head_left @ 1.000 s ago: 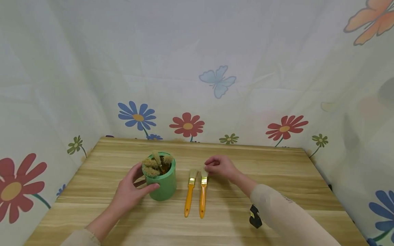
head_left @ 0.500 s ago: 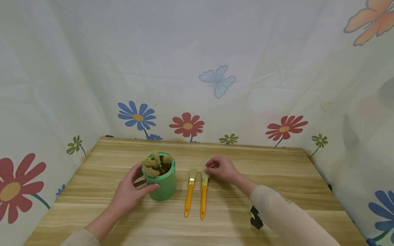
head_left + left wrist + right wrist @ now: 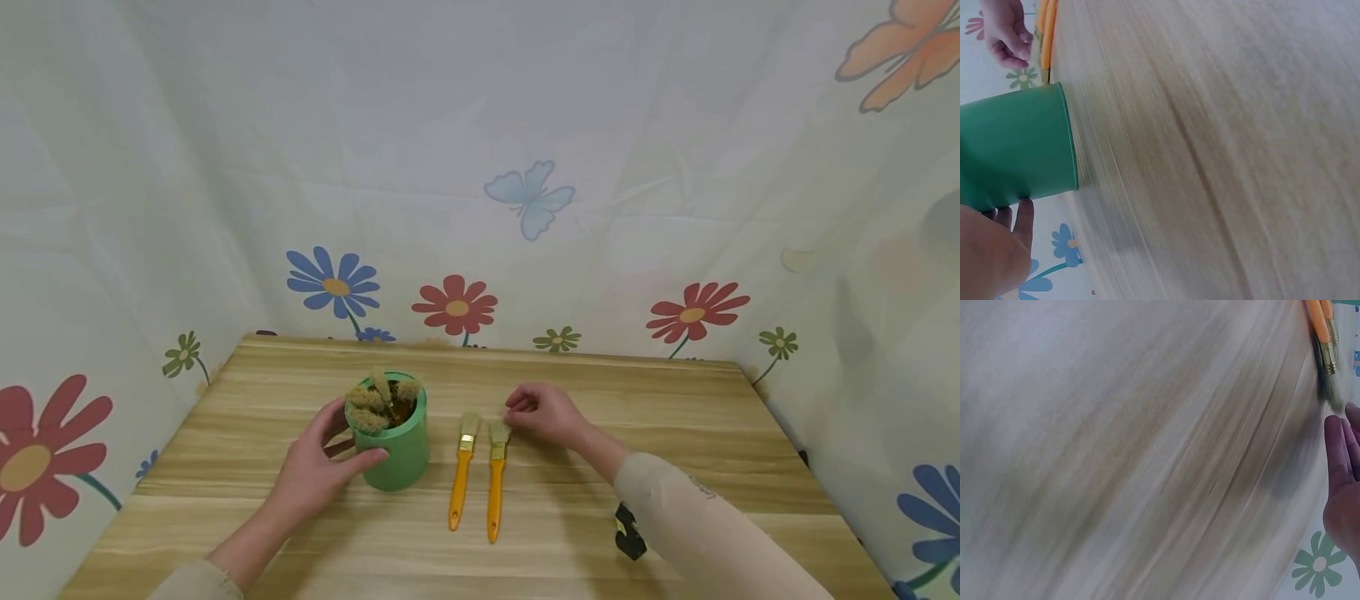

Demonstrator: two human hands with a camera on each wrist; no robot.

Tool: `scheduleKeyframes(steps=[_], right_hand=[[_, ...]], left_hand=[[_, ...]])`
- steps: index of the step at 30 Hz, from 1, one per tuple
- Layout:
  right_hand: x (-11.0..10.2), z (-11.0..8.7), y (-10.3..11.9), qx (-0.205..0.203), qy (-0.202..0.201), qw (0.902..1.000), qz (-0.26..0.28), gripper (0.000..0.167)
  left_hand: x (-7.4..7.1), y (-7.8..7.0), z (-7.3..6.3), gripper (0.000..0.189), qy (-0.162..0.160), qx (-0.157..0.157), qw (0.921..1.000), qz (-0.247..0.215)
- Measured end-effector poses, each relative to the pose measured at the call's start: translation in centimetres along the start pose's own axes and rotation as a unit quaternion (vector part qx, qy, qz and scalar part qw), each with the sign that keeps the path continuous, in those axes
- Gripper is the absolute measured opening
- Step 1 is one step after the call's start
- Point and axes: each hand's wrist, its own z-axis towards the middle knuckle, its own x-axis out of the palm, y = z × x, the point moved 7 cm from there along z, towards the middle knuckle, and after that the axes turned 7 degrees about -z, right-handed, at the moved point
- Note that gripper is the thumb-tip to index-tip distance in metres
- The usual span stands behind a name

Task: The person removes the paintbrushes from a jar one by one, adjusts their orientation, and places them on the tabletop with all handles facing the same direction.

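My left hand [image 3: 318, 462] grips the side of a round green pot [image 3: 401, 454], thumb across its front and fingers behind. Dry, tan, fuzzy plant heads [image 3: 367, 408] stick out of its top. Right of the pot, two paintbrushes with orange handles lie side by side, bristles pointing away from me: a left paintbrush [image 3: 460, 483] and a right paintbrush [image 3: 496, 492]. My right hand [image 3: 547, 414] pinches the bristle tip of the right one between thumb and fingertips. The right wrist view shows those fingers [image 3: 1338, 450] right at the bristles [image 3: 1335, 394].
A small black object with a yellow mark [image 3: 630, 533] lies near the right sleeve [image 3: 705, 517], partly covered by it. The wooden table [image 3: 315, 358] ends at a white curtain [image 3: 405, 167] printed with flowers and butterflies, which also hangs along both sides.
The right paintbrush has slid a little toward me, and my right hand has shifted slightly right and nearer with it. The left hand and the pot have stayed in place.
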Motion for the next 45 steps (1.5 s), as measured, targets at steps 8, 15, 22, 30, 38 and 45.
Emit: scheduleKeyframes(steps=[8,15,22,30,38,45], right_hand=[[-0.9,-0.1,0.0,0.016,-0.009,0.9998,0.007,0.017],[-1.9,-0.2,0.7,0.006,-0.007,0.9993,0.036,0.025],[-2.8,-0.2,2.3,-0.019,-0.009,0.9966,0.079,0.032],[-3.8,-0.7,5.3,-0.051,-0.025,0.9956,0.075,0.030],[-3.8,-0.9,8.0,-0.066,-0.014,0.9930,0.096,0.039],[-3.6,-1.0,10.8,-0.103,-0.012,0.9878,0.116,0.049]], left_hand=[[-0.1,0.1,0.1,0.089,0.000,0.001,1.0000,0.001],[-0.1,0.2,0.1,0.090,0.001,-0.001,1.0000,0.003],[-0.1,0.3,0.1,0.089,0.001,0.001,1.0000,0.000],[-0.1,0.3,0.1,0.090,0.000,-0.001,1.0000,0.001],[0.0,0.4,0.0,0.090,0.000,0.001,1.0000,-0.004],[0.0,0.4,0.1,0.089,-0.003,0.005,1.0000,-0.002]])
